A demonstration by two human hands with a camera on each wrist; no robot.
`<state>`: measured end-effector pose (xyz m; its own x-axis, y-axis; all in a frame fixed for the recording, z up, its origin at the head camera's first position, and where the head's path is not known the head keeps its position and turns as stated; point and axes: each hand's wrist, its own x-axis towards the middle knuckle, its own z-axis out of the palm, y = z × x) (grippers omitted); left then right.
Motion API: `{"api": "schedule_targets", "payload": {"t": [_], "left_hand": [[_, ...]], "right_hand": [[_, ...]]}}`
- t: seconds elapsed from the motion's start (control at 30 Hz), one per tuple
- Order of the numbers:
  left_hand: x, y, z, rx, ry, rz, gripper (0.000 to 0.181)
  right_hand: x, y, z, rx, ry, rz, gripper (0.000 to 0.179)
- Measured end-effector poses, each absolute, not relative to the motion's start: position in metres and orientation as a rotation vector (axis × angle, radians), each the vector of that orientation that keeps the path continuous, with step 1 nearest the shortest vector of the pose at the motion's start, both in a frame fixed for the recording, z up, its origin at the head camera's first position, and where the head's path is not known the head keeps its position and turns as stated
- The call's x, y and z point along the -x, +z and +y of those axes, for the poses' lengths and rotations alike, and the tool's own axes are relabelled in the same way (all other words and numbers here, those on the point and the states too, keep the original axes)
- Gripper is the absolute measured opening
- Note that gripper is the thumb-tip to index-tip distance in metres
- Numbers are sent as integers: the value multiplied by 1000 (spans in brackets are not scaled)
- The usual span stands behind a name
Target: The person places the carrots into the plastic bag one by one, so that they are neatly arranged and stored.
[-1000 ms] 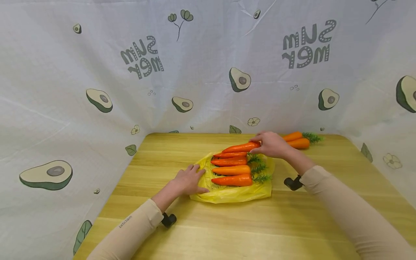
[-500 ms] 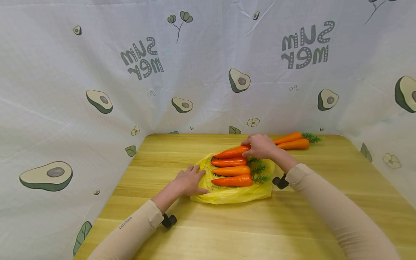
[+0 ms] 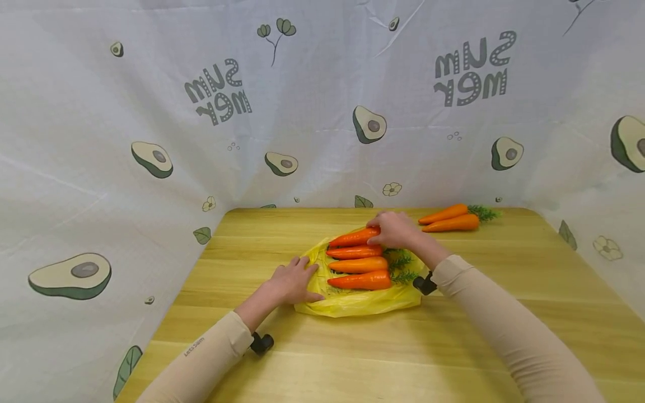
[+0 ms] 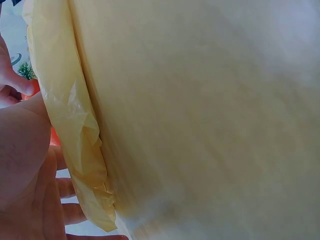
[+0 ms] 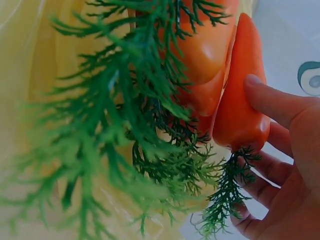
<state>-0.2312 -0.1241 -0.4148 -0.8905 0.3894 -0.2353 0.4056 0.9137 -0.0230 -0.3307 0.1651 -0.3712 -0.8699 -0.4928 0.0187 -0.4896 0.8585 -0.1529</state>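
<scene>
A yellow plastic bag (image 3: 353,307) lies flat on the table, bearing a row of orange carrots with green tops. My right hand (image 3: 395,228) pinches the thick end of the farthest carrot (image 3: 349,237). The right wrist view shows thumb and fingers around this carrot (image 5: 245,85), its leafy top hanging below. Nearer to me, three more carrots lie side by side: a red-orange carrot (image 3: 354,252), a lighter carrot (image 3: 358,265) and the nearest carrot (image 3: 359,280). With fingers spread, my left hand (image 3: 292,281) rests on the bag's left edge.
Two loose carrots (image 3: 450,224) with green leaves lie at the back right of the wooden table (image 3: 353,358). A white curtain (image 3: 322,101) printed with avocados hangs behind the table and along its sides.
My right hand has brought its carrot left and toward me, down beside the row on the bag. The left hand stays in place. The two back carrots now show fully.
</scene>
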Motion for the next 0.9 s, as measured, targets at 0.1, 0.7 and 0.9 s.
{"api": "schedule_targets", "payload": {"t": [0.1,0.7,0.9], "left_hand": [[231,-415,-124,-594,-102,2846,87],[230,-415,-124,-611,-111,2854,87],[230,-415,-124,-615,-120,2852,87]], "right_hand": [[332,-374,164,785,-259,3001,46],[330,-369,171,772,-384,3041,38],[330,-365,187,744,-452,3068,37]]}}
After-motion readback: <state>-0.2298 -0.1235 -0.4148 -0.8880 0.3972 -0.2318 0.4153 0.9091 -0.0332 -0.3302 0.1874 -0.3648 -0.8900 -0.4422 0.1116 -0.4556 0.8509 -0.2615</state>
